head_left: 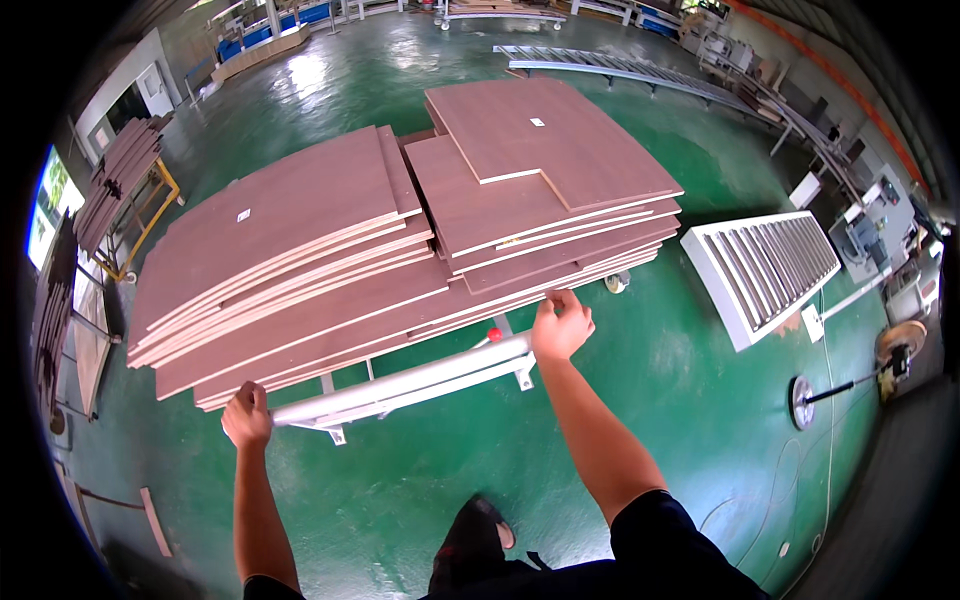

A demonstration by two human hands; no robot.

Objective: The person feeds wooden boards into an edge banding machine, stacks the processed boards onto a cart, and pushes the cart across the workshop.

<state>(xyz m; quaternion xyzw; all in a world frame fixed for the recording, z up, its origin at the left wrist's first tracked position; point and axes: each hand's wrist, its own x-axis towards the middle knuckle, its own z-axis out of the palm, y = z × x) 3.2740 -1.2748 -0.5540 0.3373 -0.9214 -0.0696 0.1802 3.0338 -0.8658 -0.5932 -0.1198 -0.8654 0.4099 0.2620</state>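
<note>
A pale metal roller bar (400,381) on a frame with small feet stretches between my two hands. My left hand (247,416) is closed at its left end, beside the lower corner of the stacked boards. At the right end my right hand (563,326) is also closed, its curled fingers close to the boards' near edge. The exact grip of the fingers is partly hidden. Just beyond the bar is a red knob (495,335). Brown flat boards with pale edges lie in a left stack (290,200) and a right stack (560,130), the right one topped by a notched board.
A caster (618,283) shows under the right stack. To the right stands a white roller conveyor section (765,270), with a round-based stand (803,402) and loose cables (828,470) nearer me. More boards lean on a yellow rack (150,225) at the left. A long conveyor (620,68) crosses the back.
</note>
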